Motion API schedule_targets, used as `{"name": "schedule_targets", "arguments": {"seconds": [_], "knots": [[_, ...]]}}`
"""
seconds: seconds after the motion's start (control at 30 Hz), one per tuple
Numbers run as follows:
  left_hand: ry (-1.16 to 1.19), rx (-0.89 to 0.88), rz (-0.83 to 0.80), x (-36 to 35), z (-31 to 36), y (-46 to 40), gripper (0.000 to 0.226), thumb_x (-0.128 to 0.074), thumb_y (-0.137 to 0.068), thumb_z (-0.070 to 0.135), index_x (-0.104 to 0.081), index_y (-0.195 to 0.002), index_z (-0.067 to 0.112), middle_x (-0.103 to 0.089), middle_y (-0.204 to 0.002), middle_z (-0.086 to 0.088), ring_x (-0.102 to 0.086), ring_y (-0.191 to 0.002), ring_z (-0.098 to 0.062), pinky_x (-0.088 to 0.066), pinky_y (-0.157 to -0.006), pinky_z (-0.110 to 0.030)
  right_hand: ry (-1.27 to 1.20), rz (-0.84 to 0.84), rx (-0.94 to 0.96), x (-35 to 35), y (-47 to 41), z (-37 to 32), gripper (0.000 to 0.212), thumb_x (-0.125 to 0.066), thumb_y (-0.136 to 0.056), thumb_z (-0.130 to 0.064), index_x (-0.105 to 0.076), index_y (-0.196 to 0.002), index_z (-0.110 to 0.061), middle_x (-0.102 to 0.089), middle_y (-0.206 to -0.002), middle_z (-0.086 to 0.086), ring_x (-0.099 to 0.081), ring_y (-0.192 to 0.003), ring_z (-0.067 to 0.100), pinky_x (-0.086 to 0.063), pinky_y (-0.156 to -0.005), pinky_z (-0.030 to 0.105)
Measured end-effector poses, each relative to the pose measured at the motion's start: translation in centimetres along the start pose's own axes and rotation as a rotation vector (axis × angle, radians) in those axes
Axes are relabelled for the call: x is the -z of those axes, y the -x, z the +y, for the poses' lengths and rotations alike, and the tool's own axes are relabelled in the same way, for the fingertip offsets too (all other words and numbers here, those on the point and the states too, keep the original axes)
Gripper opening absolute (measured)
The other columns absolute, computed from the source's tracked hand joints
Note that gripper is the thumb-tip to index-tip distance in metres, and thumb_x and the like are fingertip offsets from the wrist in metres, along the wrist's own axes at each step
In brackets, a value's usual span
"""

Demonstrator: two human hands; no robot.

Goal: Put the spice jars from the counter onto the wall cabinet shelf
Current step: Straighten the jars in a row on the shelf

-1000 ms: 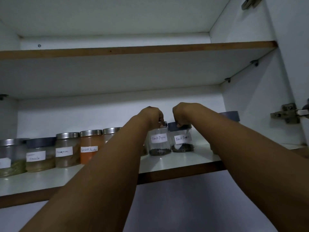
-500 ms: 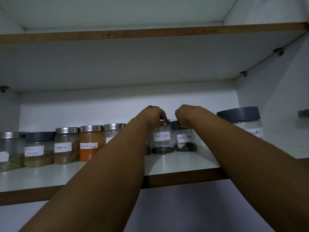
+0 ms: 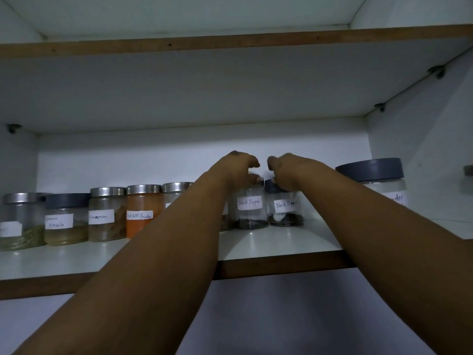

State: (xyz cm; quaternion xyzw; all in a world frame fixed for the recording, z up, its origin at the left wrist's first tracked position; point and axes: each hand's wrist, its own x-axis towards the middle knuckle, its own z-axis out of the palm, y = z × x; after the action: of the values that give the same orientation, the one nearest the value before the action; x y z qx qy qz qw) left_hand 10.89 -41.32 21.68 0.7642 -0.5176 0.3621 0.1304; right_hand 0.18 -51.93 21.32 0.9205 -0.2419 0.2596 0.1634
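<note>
Two clear jars labelled "Black Pepper" stand side by side on the white cabinet shelf [image 3: 294, 239]. My left hand [image 3: 238, 170] reaches over the left Black Pepper jar [image 3: 249, 210] and its fingers curl round the steel lid. My right hand [image 3: 288, 172] grips the dark lid of the right Black Pepper jar [image 3: 286, 212]. Both jars rest upright on the shelf, almost touching. My forearms hide part of the shelf's brown front edge.
A row of labelled jars fills the shelf's left side: a herb jar [image 3: 20, 221], masala [image 3: 66, 221], cinnamon [image 3: 107, 216], red chilli powder [image 3: 143, 211] and one half hidden jar [image 3: 176, 188]. A larger grey-lidded jar [image 3: 376, 180] stands at the right. An upper shelf [image 3: 230, 44] sits above.
The view has shifted, so the big grey-lidded jar at the right now shows fully. Both hands stay on the lids of the two Black Pepper jars, which still stand on the shelf.
</note>
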Motion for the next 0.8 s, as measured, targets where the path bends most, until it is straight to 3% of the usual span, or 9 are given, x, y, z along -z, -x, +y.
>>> {"name": "schedule_targets", "arguments": {"seconds": [0.07,0.17,0.27,0.37,0.47,0.63,0.8], "knots": [[-0.014,-0.005,0.099,0.7,0.7,0.5,0.035,-0.058,-0.095,0.030,-0.061,-0.125,0.012,-0.061,-0.127,-0.008,-0.053,-0.119,-0.025,-0.044,-0.100,-0.038,-0.139,0.246,0.000,0.5,0.3,-0.5,0.047,-0.057,-0.093,-0.010,-0.037,-0.135,-0.011,-0.052,-0.124,0.016,-0.053,-0.108,0.031,-0.043,-0.075,0.036],[-0.027,-0.023,0.287,2.1,2.9,1.7,0.028,-0.054,-0.095,0.028,-0.068,-0.094,0.003,-0.064,-0.097,-0.013,-0.058,-0.095,-0.027,-0.048,-0.084,-0.039,-0.320,0.594,-0.068,3.1,1.7,-0.8,0.019,-0.054,-0.095,-0.013,-0.055,-0.113,-0.007,-0.060,-0.109,0.013,-0.054,-0.102,0.028,-0.038,-0.072,0.030],[-0.016,0.008,0.299,3.6,6.8,3.9,0.024,-0.055,-0.088,0.020,-0.058,-0.072,0.002,-0.051,-0.074,-0.010,-0.057,-0.088,-0.031,-0.041,-0.069,-0.032,-0.389,0.730,-0.070,5.7,3.9,0.1,0.021,-0.046,-0.092,0.000,-0.056,-0.109,-0.004,-0.058,-0.110,0.015,-0.050,-0.108,0.030,-0.034,-0.073,0.028],[-0.011,-0.033,0.407,2.5,11.9,7.7,0.024,-0.058,-0.086,0.028,-0.066,-0.083,0.005,-0.060,-0.080,-0.012,-0.060,-0.087,-0.032,-0.044,-0.066,-0.033,-0.490,0.620,-0.106,8.5,7.0,2.6,0.046,-0.046,-0.084,0.006,-0.047,-0.127,-0.010,-0.049,-0.128,0.014,-0.043,-0.120,0.031,-0.039,-0.088,0.032],[0.019,-0.067,0.533,-1.5,16.8,12.7,0.033,-0.058,-0.086,0.042,-0.064,-0.067,0.015,-0.061,-0.063,-0.004,-0.058,-0.058,-0.022,-0.041,-0.051,-0.025,-0.449,0.419,-0.135,10.1,10.3,6.3,0.040,-0.051,-0.090,-0.005,-0.052,-0.129,-0.014,-0.049,-0.135,0.012,-0.046,-0.125,0.028,-0.038,-0.098,0.033],[0.039,0.022,0.678,-4.8,18.5,14.3,0.042,-0.051,-0.093,0.040,-0.059,-0.061,0.016,-0.055,-0.052,-0.002,-0.051,-0.048,-0.020,-0.036,-0.053,-0.029,-0.393,0.027,-0.088,9.9,15.1,9.8,0.029,-0.053,-0.097,-0.024,-0.061,-0.124,-0.016,-0.057,-0.130,0.006,-0.051,-0.121,0.023,-0.036,-0.103,0.038],[0.018,0.008,0.758,-5.0,18.5,14.3,0.043,-0.053,-0.092,0.038,-0.057,-0.057,0.015,-0.053,-0.050,-0.002,-0.049,-0.046,-0.021,-0.035,-0.053,-0.029,-0.217,-0.096,-0.082,8.2,15.9,11.3,0.034,-0.055,-0.096,-0.032,-0.060,-0.127,-0.019,-0.061,-0.126,0.004,-0.053,-0.115,0.022,-0.037,-0.096,0.035]]}}
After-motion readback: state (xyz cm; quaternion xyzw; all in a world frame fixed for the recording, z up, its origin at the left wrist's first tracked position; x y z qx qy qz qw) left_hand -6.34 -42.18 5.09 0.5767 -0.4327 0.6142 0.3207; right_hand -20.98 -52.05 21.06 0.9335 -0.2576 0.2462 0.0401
